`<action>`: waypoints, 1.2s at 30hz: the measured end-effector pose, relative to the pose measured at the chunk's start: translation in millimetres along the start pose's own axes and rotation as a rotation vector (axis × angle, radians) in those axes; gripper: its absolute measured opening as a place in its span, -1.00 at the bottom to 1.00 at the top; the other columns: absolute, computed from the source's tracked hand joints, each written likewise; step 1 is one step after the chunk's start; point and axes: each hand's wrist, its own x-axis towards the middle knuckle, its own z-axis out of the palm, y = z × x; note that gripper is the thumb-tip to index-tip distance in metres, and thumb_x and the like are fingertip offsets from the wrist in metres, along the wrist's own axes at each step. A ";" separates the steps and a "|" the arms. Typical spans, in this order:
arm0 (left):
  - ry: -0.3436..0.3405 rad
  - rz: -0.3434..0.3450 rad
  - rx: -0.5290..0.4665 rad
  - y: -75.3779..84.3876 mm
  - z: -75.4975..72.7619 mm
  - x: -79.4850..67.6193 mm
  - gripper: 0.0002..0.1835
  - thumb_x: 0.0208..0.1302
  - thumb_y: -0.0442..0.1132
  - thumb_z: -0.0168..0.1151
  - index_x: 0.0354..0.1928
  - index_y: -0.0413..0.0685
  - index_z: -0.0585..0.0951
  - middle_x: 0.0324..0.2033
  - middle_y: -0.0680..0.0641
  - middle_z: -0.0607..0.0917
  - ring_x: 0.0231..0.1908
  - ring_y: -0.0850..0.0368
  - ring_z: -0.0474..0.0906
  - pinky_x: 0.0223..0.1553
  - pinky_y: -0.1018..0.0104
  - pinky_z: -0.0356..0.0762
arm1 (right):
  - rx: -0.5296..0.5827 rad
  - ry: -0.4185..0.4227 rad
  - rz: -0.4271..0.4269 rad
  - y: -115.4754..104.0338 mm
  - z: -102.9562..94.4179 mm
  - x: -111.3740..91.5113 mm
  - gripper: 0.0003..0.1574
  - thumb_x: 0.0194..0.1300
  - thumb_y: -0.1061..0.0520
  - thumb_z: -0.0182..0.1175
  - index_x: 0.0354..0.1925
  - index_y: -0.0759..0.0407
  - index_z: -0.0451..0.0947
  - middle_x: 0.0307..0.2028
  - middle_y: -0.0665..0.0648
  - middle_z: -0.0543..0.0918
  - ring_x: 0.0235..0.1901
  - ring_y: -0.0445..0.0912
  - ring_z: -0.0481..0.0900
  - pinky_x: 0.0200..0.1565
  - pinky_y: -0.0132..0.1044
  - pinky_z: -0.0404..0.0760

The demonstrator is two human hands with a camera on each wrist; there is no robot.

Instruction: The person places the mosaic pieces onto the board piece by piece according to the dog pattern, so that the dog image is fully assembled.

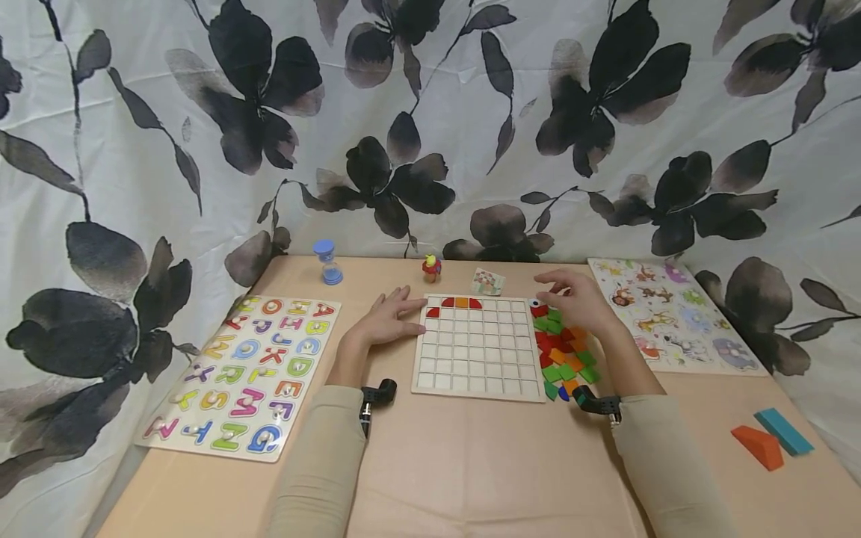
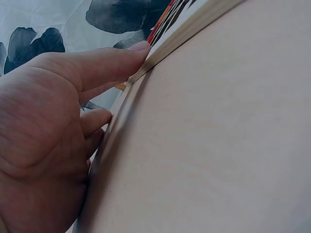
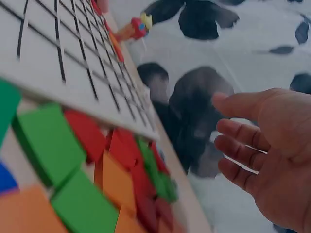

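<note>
A white gridded board (image 1: 484, 351) lies in the middle of the table, with a few red tiles (image 1: 433, 313) and an orange tile (image 1: 462, 302) in its top left cells. At its left edge is my left hand (image 1: 386, 317), fingers extended. In the left wrist view the thumb (image 2: 131, 58) touches the board's side. My right hand (image 1: 572, 299) hovers over the far end of a pile of red, green, orange and blue tiles (image 1: 568, 359) along the board's right edge. Its fingers (image 3: 235, 145) are loosely bent, with nothing between them in the right wrist view.
Behind the board stand a blue hourglass (image 1: 327, 261), a small parrot figure (image 1: 431, 267) and a picture card (image 1: 487, 282). A letter puzzle board (image 1: 178, 444) lies left, an animal puzzle board (image 1: 706, 365) right. Orange (image 1: 758, 447) and blue blocks (image 1: 784, 431) lie near the right edge.
</note>
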 end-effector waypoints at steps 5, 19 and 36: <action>0.005 0.000 0.000 1.4 -0.7 -0.9 -0.30 0.16 0.14 0.29 0.36 0.22 0.39 0.48 -0.18 0.03 0.49 -0.10 -0.22 0.45 -0.05 -0.42 | 0.045 -0.014 0.113 34.2 3.0 4.0 -0.59 0.35 0.12 0.19 0.14 0.17 0.55 -0.02 0.20 0.53 -0.19 0.08 0.39 -0.39 -0.27 0.56; 0.002 0.006 0.023 -2.9 1.0 1.1 -0.28 0.15 0.17 0.27 0.37 0.23 0.38 0.48 -0.19 0.01 0.48 -0.12 -0.23 0.44 -0.08 -0.42 | -0.054 0.032 0.166 58.2 17.2 4.7 -0.73 0.39 0.13 0.13 0.02 0.12 0.56 -0.12 0.21 0.56 -0.20 0.09 0.46 -0.15 -0.16 0.53; -0.004 -0.004 0.003 2.2 -1.1 1.7 -0.28 0.15 0.14 0.29 0.37 0.21 0.38 0.48 -0.18 0.02 0.49 -0.10 -0.24 0.45 -0.04 -0.44 | 0.200 0.099 0.085 13.8 13.4 12.1 -0.73 0.28 0.03 0.26 -0.05 0.04 0.63 -0.17 0.07 0.64 -0.22 0.01 0.52 -0.20 -0.20 0.63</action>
